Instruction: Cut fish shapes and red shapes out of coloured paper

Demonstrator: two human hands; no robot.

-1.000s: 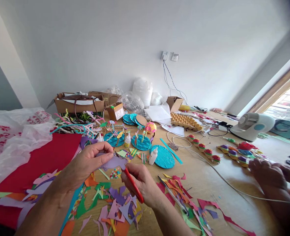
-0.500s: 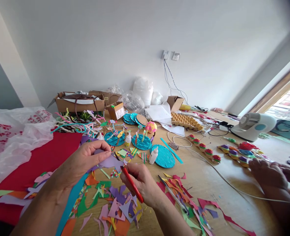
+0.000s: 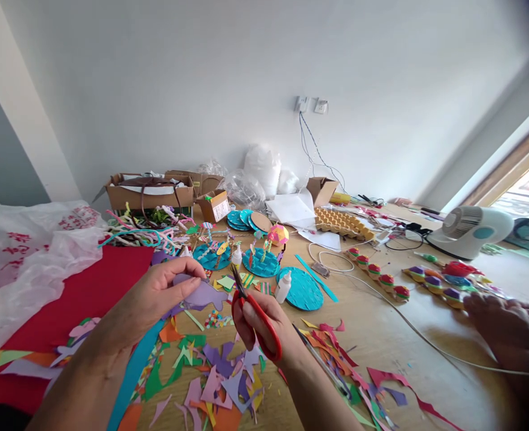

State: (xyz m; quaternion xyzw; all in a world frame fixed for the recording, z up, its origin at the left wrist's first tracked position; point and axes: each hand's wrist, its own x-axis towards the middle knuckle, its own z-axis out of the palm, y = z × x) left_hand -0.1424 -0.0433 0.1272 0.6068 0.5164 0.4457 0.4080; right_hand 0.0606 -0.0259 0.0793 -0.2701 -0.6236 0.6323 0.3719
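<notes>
Between the thumb and fingers of my left hand (image 3: 170, 286) is a purple paper cutout (image 3: 206, 294) shaped like a fish, its tail end pointing right. My right hand (image 3: 264, 320) grips red-handled scissors (image 3: 271, 335) by their loops, with the dark blades tilted up and left, apart from the paper. Colourful paper scraps (image 3: 219, 377) lie below both hands. Just beyond the right hand stands a white glue bottle (image 3: 283, 287) beside a round turquoise disc (image 3: 304, 290).
Decorated turquoise discs (image 3: 261, 263) stand mid-table. Left lie red paper (image 3: 112, 287) and a plastic bag (image 3: 35, 257). Several painted egg-carton strips (image 3: 383, 278), a cable (image 3: 419, 326) and a white fan (image 3: 471, 232) are to the right. Another person's hands (image 3: 502, 323) rest at the right edge.
The scissors have come away from the purple paper and turned upward, their loops now facing me. My left hand keeps its hold. The view has shifted slightly.
</notes>
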